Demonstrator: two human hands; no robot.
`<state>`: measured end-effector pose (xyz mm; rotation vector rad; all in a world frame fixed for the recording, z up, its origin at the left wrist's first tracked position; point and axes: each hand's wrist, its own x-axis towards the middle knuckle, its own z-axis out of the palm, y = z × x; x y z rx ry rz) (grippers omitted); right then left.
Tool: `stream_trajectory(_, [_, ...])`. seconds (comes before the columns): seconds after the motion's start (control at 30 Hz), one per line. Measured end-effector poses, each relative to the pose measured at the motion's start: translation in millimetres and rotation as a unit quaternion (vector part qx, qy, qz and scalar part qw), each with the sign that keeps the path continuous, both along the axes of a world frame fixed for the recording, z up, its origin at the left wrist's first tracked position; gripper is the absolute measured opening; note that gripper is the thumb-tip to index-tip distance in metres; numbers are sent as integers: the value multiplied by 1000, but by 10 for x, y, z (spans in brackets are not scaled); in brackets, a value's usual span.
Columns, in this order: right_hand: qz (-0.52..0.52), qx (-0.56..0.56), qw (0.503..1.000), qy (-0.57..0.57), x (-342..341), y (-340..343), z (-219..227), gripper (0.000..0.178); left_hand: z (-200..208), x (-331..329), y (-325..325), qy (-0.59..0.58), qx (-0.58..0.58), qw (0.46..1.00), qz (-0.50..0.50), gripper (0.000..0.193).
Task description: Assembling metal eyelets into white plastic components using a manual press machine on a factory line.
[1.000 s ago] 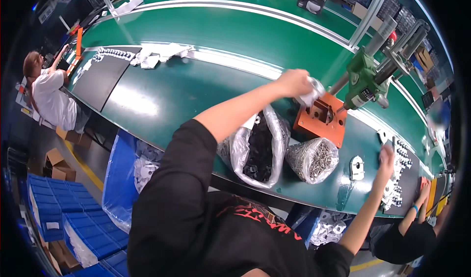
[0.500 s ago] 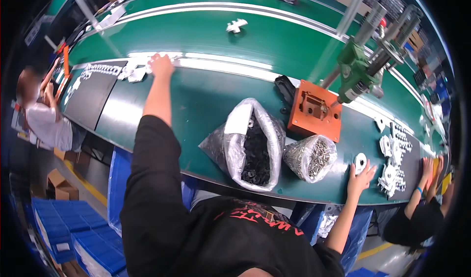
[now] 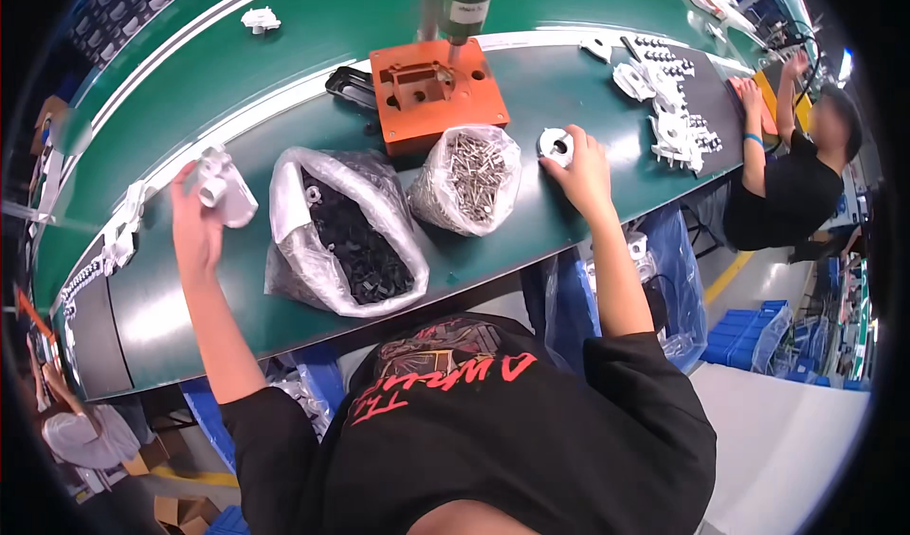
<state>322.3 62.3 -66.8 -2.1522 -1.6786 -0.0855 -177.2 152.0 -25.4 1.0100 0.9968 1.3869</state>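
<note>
My left hand is closed on a white plastic housing with a short round tube on it, held left of the larger plastic bag. In my right hand, thumb and fingers grip a white round part with a dark hole in its middle. That part is just right of a clear bag of metal screws. Left of the screws, a larger clear bag stands open, with small black parts inside. Behind both bags is an orange fixture block under a green press.
White parts lie in a cluster at the right and in a row at the far left. A black tray-like piece is beside the fixture. One white part sits on the green belt. A co-worker works at the right.
My left hand has come back from the white parts by the belt's edge, bringing a white housing. My right hand's fingers have closed on the round part. The view has swung right.
</note>
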Motion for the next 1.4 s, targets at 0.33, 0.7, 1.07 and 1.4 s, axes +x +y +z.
stream_trajectory(0.33, [282, 114, 729, 613, -904, -460, 666, 66, 287, 1182, -675, -192, -7, 948, -254, 60])
stream_trajectory(0.7, [341, -2, 601, 723, -1767, -558, 923, 71, 313, 1761, -1260, -34, 209, 968, -138, 43])
stream_trajectory(1.07, [285, -90, 617, 728, -1678, -516, 867, 49, 151, 1740, -1171, -20, 165, 966, -201, 32])
stream_trajectory(1.4, [229, -136, 614, 743, -1690, -507, 812, 36, 67, 1792, -1158, 58, 202, 966, -151, 32])
